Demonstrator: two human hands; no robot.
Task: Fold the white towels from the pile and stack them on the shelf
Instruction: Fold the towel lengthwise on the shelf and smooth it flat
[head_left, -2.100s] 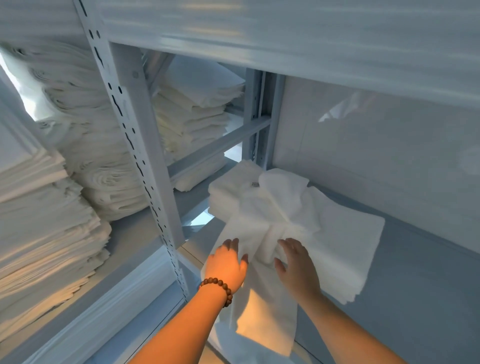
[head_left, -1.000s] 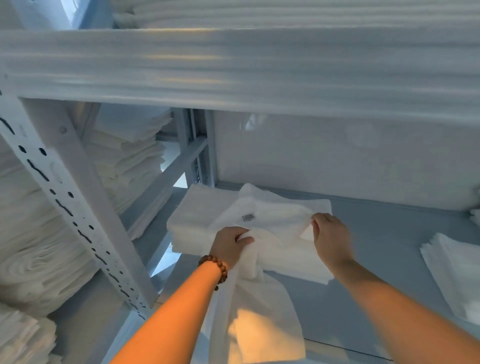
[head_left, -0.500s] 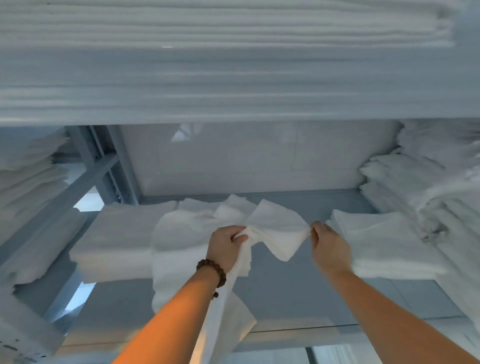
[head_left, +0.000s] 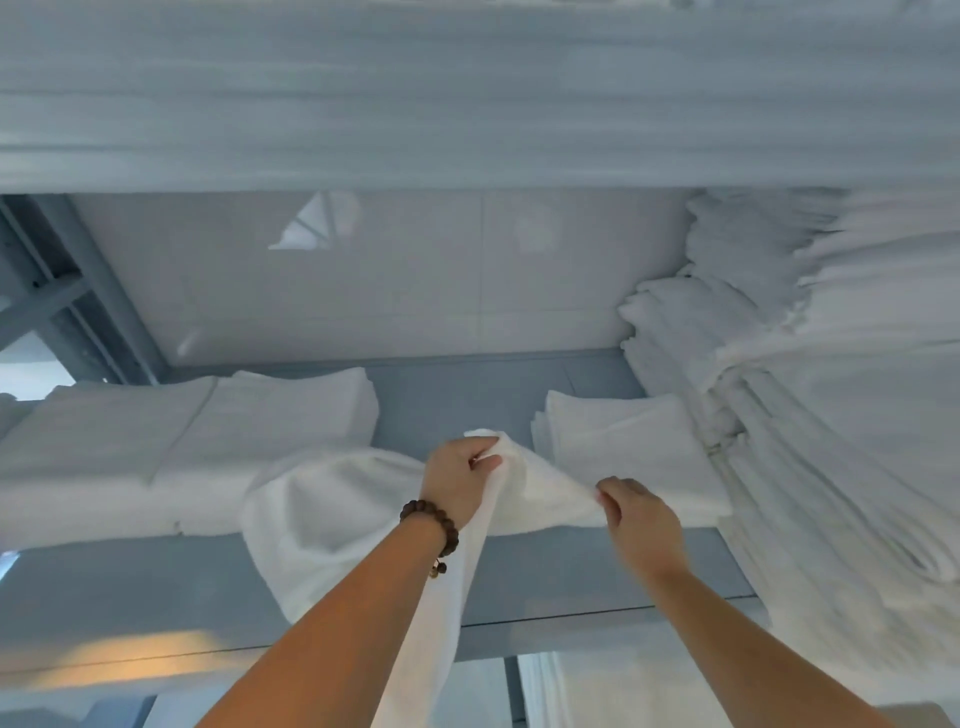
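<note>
A loose white towel (head_left: 332, 519) hangs over the front of the grey shelf board (head_left: 441, 405), between two folded stacks. My left hand (head_left: 457, 478), with a bead bracelet at the wrist, grips a bunched part of its upper edge. My right hand (head_left: 636, 519) pinches the same edge a little further right and lower. The towel's lower part drops past the shelf's front lip, partly hidden by my left forearm. A low stack of folded towels (head_left: 156, 457) lies on the left, and a smaller folded stack (head_left: 623, 441) lies on the right.
A tall, slumping pile of white towels (head_left: 831, 389) fills the right side of the shelf. The upper shelf beam (head_left: 467, 104) runs close overhead. A grey metal upright and brace (head_left: 67, 291) stand at the back left, before a glossy white back wall (head_left: 415, 280).
Both hands have lifted the loose towel off the left stack and carried it right, into the gap between the stacks. The view has swung right and closer.
</note>
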